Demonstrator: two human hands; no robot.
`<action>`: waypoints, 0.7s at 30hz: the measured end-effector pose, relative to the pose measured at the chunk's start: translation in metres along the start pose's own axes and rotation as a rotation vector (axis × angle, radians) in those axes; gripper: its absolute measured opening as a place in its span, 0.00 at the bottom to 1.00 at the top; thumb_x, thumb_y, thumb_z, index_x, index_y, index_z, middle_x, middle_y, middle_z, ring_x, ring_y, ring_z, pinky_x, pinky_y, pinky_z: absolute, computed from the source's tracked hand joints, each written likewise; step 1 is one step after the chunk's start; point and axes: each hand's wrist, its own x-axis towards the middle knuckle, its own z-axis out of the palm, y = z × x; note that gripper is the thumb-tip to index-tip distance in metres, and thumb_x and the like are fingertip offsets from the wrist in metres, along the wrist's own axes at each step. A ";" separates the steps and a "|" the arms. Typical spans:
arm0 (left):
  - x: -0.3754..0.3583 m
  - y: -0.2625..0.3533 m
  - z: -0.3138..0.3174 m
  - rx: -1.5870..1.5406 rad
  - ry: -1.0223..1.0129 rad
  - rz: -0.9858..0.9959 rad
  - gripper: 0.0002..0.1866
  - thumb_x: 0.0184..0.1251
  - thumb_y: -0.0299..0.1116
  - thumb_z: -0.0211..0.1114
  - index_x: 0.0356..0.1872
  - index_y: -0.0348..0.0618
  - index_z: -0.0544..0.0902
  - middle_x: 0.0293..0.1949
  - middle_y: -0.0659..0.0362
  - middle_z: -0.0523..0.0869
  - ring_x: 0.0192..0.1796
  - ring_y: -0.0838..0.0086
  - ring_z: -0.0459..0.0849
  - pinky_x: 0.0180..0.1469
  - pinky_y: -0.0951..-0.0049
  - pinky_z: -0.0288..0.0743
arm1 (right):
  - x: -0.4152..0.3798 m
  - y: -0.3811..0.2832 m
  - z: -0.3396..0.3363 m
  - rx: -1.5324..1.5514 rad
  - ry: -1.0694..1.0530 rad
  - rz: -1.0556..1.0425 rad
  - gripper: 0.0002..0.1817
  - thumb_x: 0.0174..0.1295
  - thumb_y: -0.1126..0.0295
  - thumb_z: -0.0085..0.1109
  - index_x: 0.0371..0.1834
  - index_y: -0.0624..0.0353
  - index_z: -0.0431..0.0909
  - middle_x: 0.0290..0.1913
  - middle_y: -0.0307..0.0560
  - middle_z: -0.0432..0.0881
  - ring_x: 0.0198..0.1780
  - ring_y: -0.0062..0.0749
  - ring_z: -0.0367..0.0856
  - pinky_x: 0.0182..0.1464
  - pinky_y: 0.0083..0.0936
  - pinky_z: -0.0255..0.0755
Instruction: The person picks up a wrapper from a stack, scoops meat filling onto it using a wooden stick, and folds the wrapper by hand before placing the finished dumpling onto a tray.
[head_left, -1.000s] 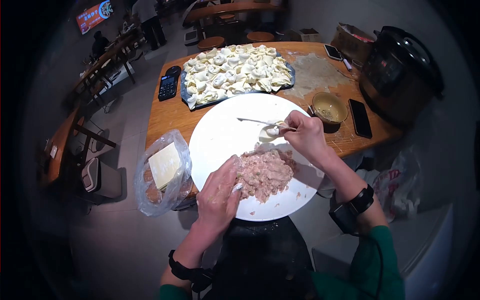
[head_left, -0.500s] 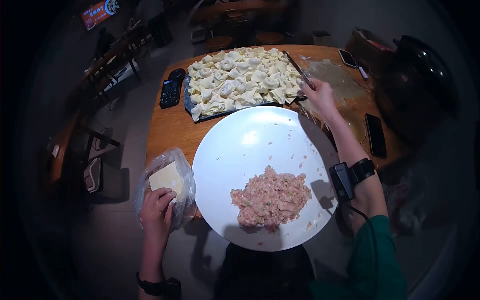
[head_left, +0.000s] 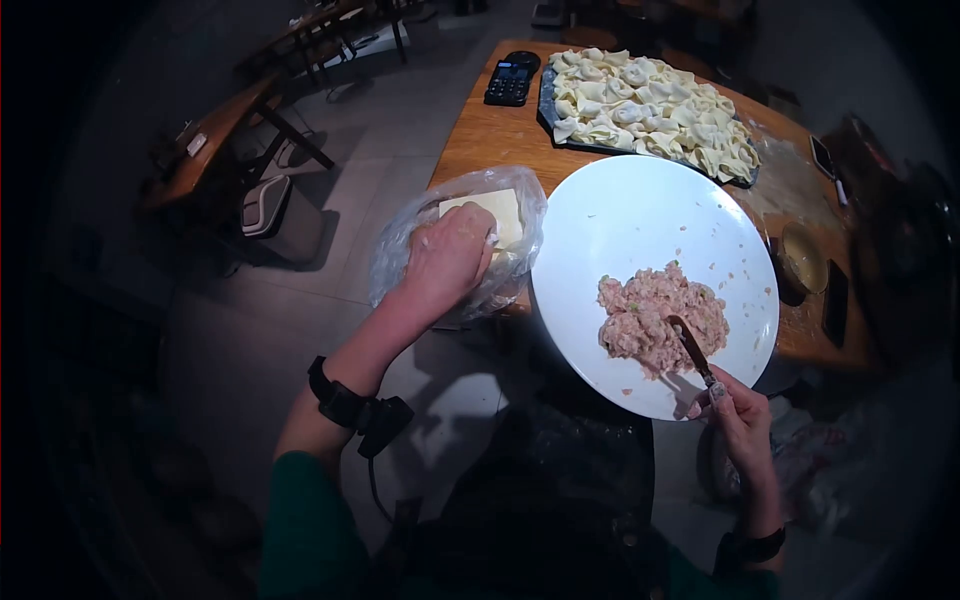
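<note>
My left hand rests on a stack of square wonton wrappers in a clear plastic bag. Its fingers are curled and pinch at the stack's near edge; the fingertips are partly hidden. In my right hand is a narrow flat filling spatula, its tip in the pinkish minced meat filling. Green bits dot the filling, which is heaped on the near side of a large white round plate.
Folded wontons cover a dark tray behind the plate. A card terminal lies left of the tray. To the right are a bowl, a phone and another phone. A bin stands on the floor at left.
The view has turned to the left. My right hand has come back from the tray's edge with the spatula, whose tip now touches the filling. My left hand has moved farther over the wrappers.
</note>
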 end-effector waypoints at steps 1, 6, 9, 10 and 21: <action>0.002 -0.005 0.000 -0.003 0.004 0.005 0.09 0.56 0.30 0.60 0.39 0.42 0.76 0.37 0.54 0.78 0.42 0.62 0.80 0.40 0.65 0.75 | -0.006 0.003 0.002 0.059 0.006 -0.028 0.17 0.69 0.72 0.44 0.58 0.67 0.71 0.31 0.36 0.80 0.28 0.08 0.68 0.28 0.08 0.58; 0.011 -0.043 0.005 -1.204 0.295 -0.616 0.13 0.68 0.33 0.49 0.47 0.37 0.75 0.43 0.54 0.82 0.44 0.67 0.82 0.47 0.67 0.75 | -0.023 0.002 0.011 -0.244 0.116 -0.196 0.17 0.63 0.78 0.50 0.55 0.61 0.75 0.29 0.41 0.81 0.28 0.14 0.74 0.27 0.14 0.63; 0.001 -0.040 -0.004 -1.898 0.451 -0.819 0.15 0.70 0.34 0.48 0.49 0.35 0.74 0.46 0.54 0.81 0.49 0.69 0.81 0.52 0.68 0.75 | -0.034 0.001 0.009 -0.613 0.237 -0.383 0.19 0.55 0.82 0.56 0.51 0.55 0.79 0.27 0.44 0.79 0.26 0.22 0.76 0.27 0.20 0.67; -0.008 -0.039 -0.009 -2.086 0.362 -0.771 0.16 0.71 0.35 0.46 0.51 0.35 0.72 0.50 0.52 0.80 0.51 0.66 0.80 0.54 0.64 0.74 | -0.034 0.001 0.008 -0.728 0.288 -0.500 0.21 0.51 0.83 0.58 0.48 0.52 0.81 0.26 0.45 0.78 0.26 0.27 0.77 0.27 0.23 0.68; -0.104 0.061 -0.021 -2.542 0.100 -0.879 0.20 0.72 0.34 0.50 0.61 0.37 0.66 0.59 0.47 0.72 0.60 0.60 0.75 0.61 0.58 0.71 | -0.032 0.006 0.005 -0.983 0.250 -0.472 0.25 0.48 0.81 0.59 0.52 0.47 0.78 0.21 0.41 0.73 0.22 0.32 0.76 0.23 0.28 0.68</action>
